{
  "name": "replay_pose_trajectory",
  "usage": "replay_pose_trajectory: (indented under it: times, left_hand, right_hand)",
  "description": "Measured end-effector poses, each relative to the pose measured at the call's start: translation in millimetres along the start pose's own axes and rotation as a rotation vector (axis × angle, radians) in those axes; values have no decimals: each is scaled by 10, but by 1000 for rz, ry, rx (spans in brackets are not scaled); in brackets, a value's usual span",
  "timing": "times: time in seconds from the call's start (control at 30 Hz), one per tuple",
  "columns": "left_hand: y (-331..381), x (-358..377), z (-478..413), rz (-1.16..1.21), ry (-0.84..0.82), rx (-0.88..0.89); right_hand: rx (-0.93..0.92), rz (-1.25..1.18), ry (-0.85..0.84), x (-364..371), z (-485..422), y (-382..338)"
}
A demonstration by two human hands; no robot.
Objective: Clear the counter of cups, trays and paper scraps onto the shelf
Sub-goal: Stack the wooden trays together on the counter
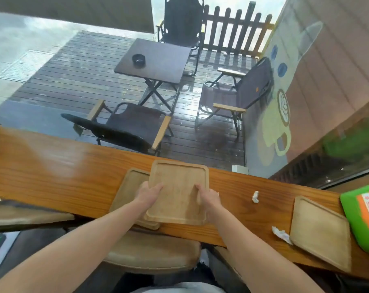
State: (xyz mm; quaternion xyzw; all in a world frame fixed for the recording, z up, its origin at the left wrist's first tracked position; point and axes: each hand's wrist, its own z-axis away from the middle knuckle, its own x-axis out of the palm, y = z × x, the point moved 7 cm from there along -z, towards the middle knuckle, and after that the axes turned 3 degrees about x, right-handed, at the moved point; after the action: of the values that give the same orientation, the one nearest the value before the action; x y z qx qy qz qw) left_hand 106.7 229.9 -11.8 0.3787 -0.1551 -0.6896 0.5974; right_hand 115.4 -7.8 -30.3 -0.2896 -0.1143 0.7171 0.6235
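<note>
A square wooden tray (178, 187) lies over a second wooden tray (128, 187) on the long wooden counter (52, 170). My left hand (147, 194) grips the top tray's left edge, thumb on its surface. My right hand (207, 196) grips its right edge the same way. A third wooden tray (320, 231) lies further right on the counter, overhanging the near edge. A crumpled paper scrap (255, 196) sits between the trays, and another paper scrap (282, 234) lies beside the third tray. No cups are in view.
A green and orange bag (363, 216) sits at the counter's right end. A cushioned stool (152, 252) stands under the counter below my arms. Beyond the window is a deck with a dark folding table (156, 60) and chairs.
</note>
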Motion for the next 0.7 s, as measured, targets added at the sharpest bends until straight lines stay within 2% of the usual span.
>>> replay_pose_trajectory:
  times: [0.27, 0.43, 0.7]
  left_hand:
    - [-341, -760, -377, -52, -99, -52]
    - [-419, -870, -559, -70, -170, -50]
    - [-595, -967, -792, -111, -191, -97]
  right_hand:
    - [138, -81, -10, 942, 161, 168]
    - [206, -101, 12, 1140, 114, 276]
    - [200, -56, 5, 1366, -6, 293]
